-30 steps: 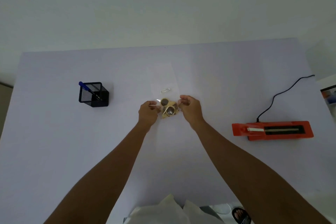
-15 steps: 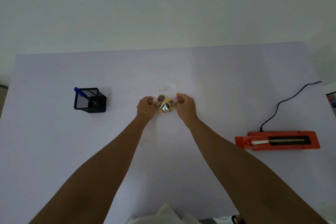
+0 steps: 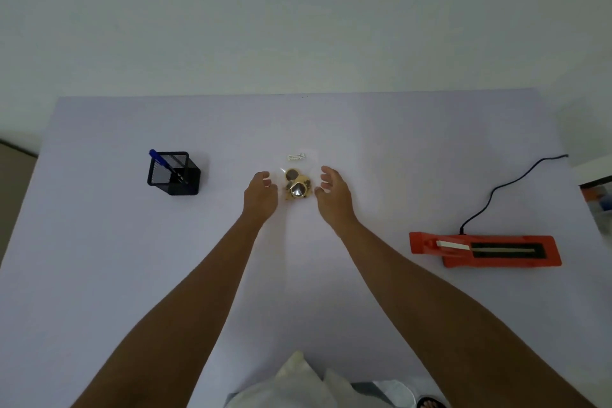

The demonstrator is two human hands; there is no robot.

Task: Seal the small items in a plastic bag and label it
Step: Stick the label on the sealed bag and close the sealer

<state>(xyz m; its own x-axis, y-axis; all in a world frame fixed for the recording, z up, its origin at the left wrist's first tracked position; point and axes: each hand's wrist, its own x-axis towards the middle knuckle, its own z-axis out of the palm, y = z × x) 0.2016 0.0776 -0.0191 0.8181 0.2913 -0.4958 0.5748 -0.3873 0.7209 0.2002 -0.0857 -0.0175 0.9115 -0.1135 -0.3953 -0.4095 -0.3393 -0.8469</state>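
Observation:
A clear plastic bag (image 3: 306, 164) lies flat on the pale table (image 3: 99, 258), hard to make out against it. Inside sit small gold and dark items (image 3: 297, 187), and a small white label (image 3: 295, 157) shows at the bag's far end. My left hand (image 3: 260, 196) is just left of the items, fingers loosely curled and apart, holding nothing. My right hand (image 3: 332, 194) is just right of them, fingers spread, also holding nothing. Neither hand touches the items.
A black mesh pen holder (image 3: 174, 173) with a blue pen (image 3: 162, 164) stands at the left. An orange heat sealer (image 3: 485, 248) with a black cable (image 3: 506, 185) lies at the right. White cloth (image 3: 298, 384) shows at the near edge.
Both hands pinched the bag's sides beside the items before; now they have let go and drawn slightly apart, and the bag rests on the table.

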